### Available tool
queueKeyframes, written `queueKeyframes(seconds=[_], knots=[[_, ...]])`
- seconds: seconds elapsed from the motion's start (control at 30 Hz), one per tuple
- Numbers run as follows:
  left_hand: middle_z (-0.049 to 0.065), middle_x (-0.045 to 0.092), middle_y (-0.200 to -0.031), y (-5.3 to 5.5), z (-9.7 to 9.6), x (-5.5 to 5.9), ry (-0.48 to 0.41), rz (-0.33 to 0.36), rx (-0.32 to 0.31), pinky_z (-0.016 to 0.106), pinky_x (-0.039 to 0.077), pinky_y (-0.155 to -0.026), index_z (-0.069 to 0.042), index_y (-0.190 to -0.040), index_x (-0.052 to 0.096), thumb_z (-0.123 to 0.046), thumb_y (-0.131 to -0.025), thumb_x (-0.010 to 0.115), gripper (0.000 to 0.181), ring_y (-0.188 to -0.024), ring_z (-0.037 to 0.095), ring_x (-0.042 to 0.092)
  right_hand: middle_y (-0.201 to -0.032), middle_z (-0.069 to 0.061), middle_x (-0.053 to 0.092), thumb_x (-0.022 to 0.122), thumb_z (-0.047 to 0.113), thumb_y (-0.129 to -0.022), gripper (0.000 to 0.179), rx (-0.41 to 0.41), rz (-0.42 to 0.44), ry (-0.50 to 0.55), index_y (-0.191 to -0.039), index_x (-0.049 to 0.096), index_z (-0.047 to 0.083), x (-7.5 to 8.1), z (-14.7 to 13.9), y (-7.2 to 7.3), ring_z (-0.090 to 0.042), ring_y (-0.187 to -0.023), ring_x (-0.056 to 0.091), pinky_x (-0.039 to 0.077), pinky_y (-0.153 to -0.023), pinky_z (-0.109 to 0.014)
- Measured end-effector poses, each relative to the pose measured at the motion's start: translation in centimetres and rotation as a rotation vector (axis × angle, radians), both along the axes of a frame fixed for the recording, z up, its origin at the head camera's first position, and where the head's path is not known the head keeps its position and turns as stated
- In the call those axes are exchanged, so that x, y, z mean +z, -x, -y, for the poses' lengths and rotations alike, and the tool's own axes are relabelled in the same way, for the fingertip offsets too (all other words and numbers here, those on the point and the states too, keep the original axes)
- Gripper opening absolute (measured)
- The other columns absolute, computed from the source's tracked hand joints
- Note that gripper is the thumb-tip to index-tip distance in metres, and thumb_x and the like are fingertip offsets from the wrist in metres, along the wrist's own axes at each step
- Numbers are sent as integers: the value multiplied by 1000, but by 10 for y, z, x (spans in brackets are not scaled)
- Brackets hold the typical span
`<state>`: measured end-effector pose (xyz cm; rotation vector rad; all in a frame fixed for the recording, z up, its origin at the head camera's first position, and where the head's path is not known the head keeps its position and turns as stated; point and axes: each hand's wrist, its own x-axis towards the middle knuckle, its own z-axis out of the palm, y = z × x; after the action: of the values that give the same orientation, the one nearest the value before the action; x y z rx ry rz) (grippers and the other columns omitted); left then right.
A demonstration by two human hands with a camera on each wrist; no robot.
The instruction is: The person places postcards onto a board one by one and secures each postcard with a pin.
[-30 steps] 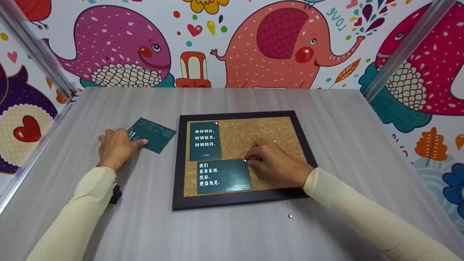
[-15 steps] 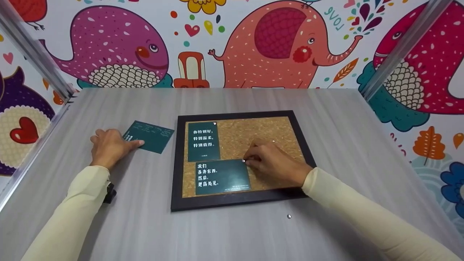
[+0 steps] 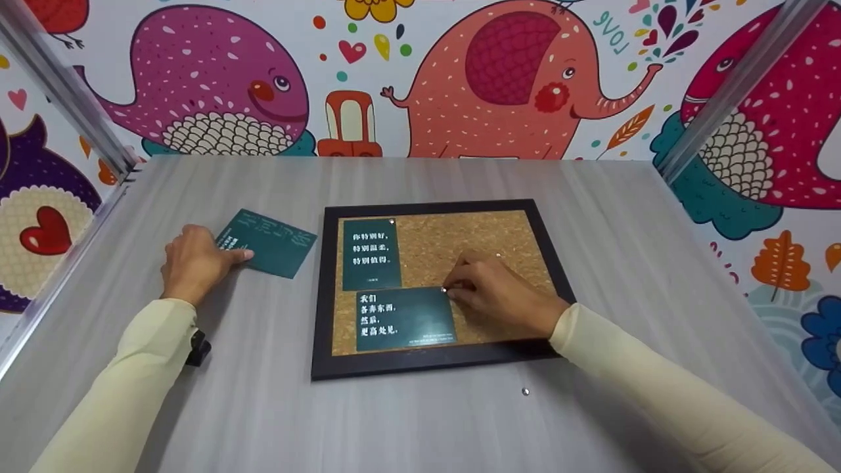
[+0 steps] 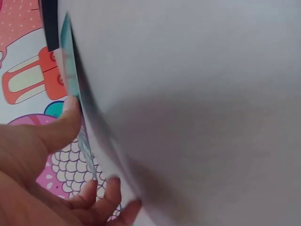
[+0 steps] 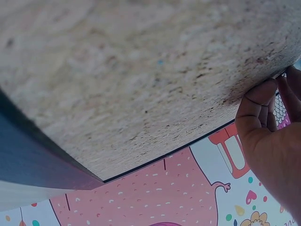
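Observation:
My left hand (image 3: pixel 198 264) holds a dark green card (image 3: pixel 274 244) at its left end, thumb on the printed face. In the left wrist view that card (image 4: pixel 70 61) appears nearly edge-on beside the tabletop. My right hand (image 3: pixel 496 289) pinches a small shiny push pin (image 3: pixel 444 290) at the top right corner of a wide green card (image 3: pixel 404 322). Both lie on a cork board (image 3: pixel 453 243) in a black frame. Above the wide card, an upright green card (image 3: pixel 371 256) bears a pin (image 3: pixel 391 221) near its top right corner. The right wrist view shows the fingertips (image 5: pixel 263 92) against the cork.
A loose pin (image 3: pixel 525 391) lies on the grey table (image 3: pixel 420 427) in front of the frame (image 3: pixel 407 363). Another pin (image 3: pixel 498 255) sits on the cork just behind the right hand. A wall (image 3: pixel 358 39) printed with cartoon animals stands behind the table.
My left hand has shifted a little to the left along the green card, and the card's tilt has changed slightly. The right hand stays at the wide card's corner.

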<state>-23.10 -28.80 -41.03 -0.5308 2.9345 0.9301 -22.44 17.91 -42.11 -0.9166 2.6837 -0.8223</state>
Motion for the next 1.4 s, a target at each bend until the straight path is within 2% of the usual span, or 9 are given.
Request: queueKeyframes(seconds=[0.1, 0.2, 0.33, 0.43, 0.53, 0.63, 0.77, 0.93, 1.4], knots=[[35, 59, -116, 1, 3, 5, -27, -14, 10, 53, 48, -83, 22, -129, 53, -21, -101, 82, 59, -102, 44, 55, -109, 11, 64, 74, 12, -107, 20, -17, 18, -6, -122, 85, 19, 1, -1, -1, -8, -104, 63, 60, -87, -25], [35, 60, -119, 3, 5, 8, -55, -35, 27, 46, 46, -83, 19, -124, 59, -13, -101, 77, 43, -106, 43, 56, -110, 11, 63, 74, 12, -107, 20, -22, 24, -4, -123, 85, 19, 1, -2, -2, -8, -104, 63, 60, -88, -25], [35, 61, -133, 5, 8, 14, -158, -32, 85, 35, 53, -82, 16, -136, 60, -8, -102, 73, 44, -108, 36, 62, -110, 11, 63, 73, 12, -108, 20, -31, 29, 1, -122, 85, 20, 1, -3, -2, -9, -104, 62, 60, -87, -26], [29, 61, -132, 4, 10, 17, -307, -20, 139, 25, 62, -74, 13, -148, 54, -6, -104, 71, 51, -89, 17, 72, -109, 11, 63, 73, 12, -108, 20, -28, 25, 4, -121, 85, 19, 1, -3, -2, -9, -103, 62, 60, -85, -26], [20, 61, -125, 1, 11, 21, -488, -51, 174, 28, 65, -74, 10, -152, 49, -3, -107, 69, 52, -74, 7, 74, -109, 11, 63, 74, 12, -107, 19, -21, 16, 6, -121, 85, 19, 1, -2, -2, -8, -103, 62, 60, -84, -25], [13, 60, -117, -2, 11, 25, -678, -118, 204, 33, 66, -79, 2, -143, 54, 1, -107, 68, 39, -77, 9, 74, -109, 10, 63, 74, 12, -107, 19, -16, 15, 9, -122, 85, 18, 0, -1, -2, -8, -103, 62, 60, -84, -25], [10, 62, -110, -4, 7, 31, -857, -204, 229, 34, 66, -77, -8, -125, 56, 4, -106, 67, 26, -79, 15, 75, -109, 10, 63, 74, 12, -107, 20, -15, 8, 1, -123, 85, 18, 0, -1, -2, -9, -102, 62, 60, -85, -25], [9, 63, -102, -5, 0, 38, -1019, -296, 215, 34, 67, -74, -4, -125, 55, 11, -102, 68, 30, -75, 17, 76, -109, 6, 65, 76, 9, -106, 19, 6, -28, -2, -121, 85, 14, -1, 1, 0, -9, -100, 64, 61, -85, -25], [14, 60, -110, -1, -41, 48, -1035, -271, 63, 38, 66, -80, -2, -128, 56, 8, -105, 66, 27, -77, 18, 76, -109, 7, 65, 76, 10, -106, 19, 11, -31, 5, -121, 85, 15, -1, -1, -1, -8, -100, 64, 61, -86, -25]])
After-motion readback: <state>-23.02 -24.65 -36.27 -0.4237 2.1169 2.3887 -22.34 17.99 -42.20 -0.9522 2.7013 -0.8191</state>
